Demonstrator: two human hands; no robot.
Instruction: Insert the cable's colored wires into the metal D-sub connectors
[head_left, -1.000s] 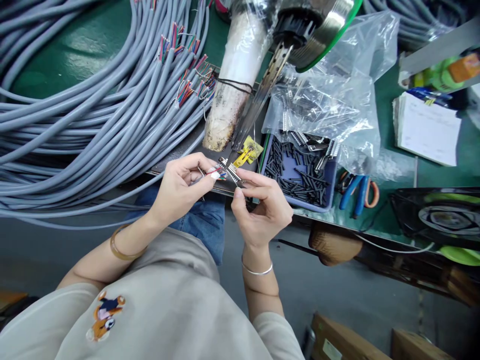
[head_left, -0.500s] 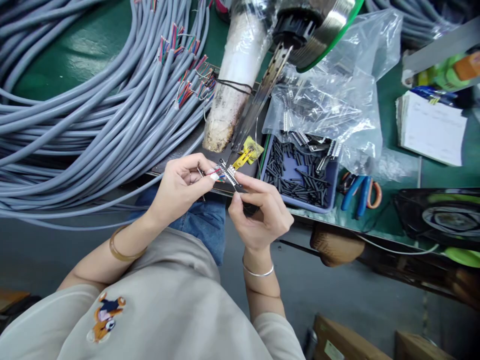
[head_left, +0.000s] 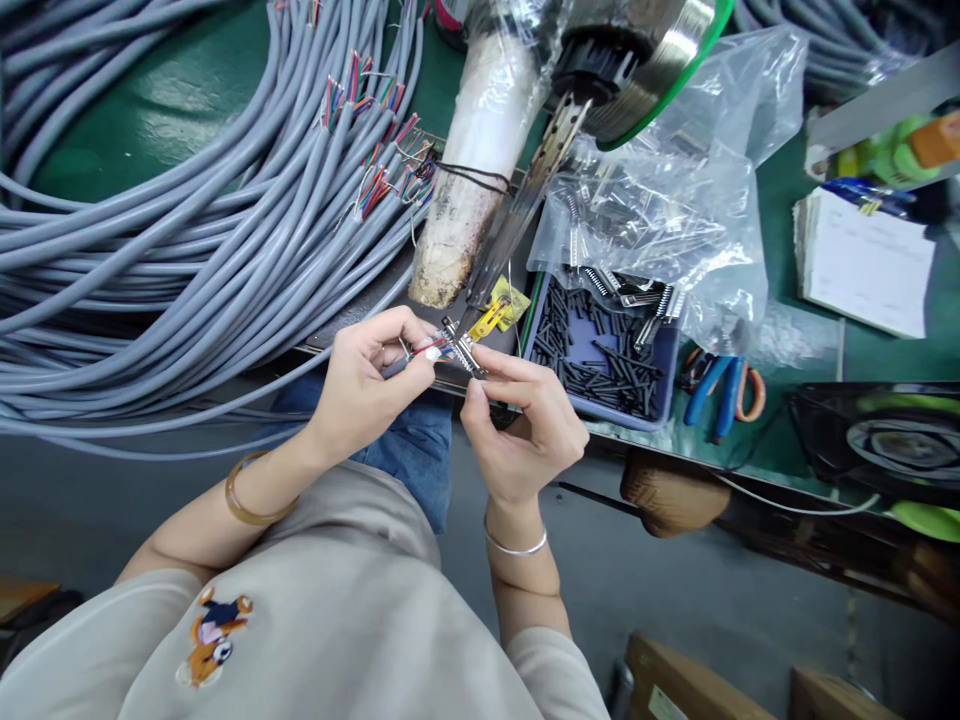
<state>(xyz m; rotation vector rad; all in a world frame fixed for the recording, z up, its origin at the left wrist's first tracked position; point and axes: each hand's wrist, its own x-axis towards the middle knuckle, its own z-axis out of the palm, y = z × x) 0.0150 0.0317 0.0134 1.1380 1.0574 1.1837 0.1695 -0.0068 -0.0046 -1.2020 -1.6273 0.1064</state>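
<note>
My left hand point(head_left: 375, 375) pinches thin coloured wires point(head_left: 424, 346) between thumb and forefinger. Their ends meet a metal multi-pin connector point(head_left: 463, 350). My right hand point(head_left: 525, 425) grips the connector's near right end with closed fingertips. Just above the connector, the dark narrow end of a soldering iron point(head_left: 499, 240) points down, fixed beside a white wrapped stand point(head_left: 476, 150). A yellow clip-like piece point(head_left: 491, 315) sits right behind the connector. Whether the iron's tip touches a pin is too small to tell.
Many grey cables point(head_left: 225, 250) with stripped ends cover the left. A blue tray point(head_left: 660, 410) of black tubes lies right, under a plastic bag point(head_left: 675, 200) of connectors. Beyond are blue-handled cutters point(head_left: 716, 390), a paper stack point(head_left: 862, 260) and a solder wire spool point(head_left: 667, 70).
The connector has tilted slightly between my hands, and my left fingers have shifted a little to the right. A thin dark rod seen by my left fingers earlier is no longer distinct.
</note>
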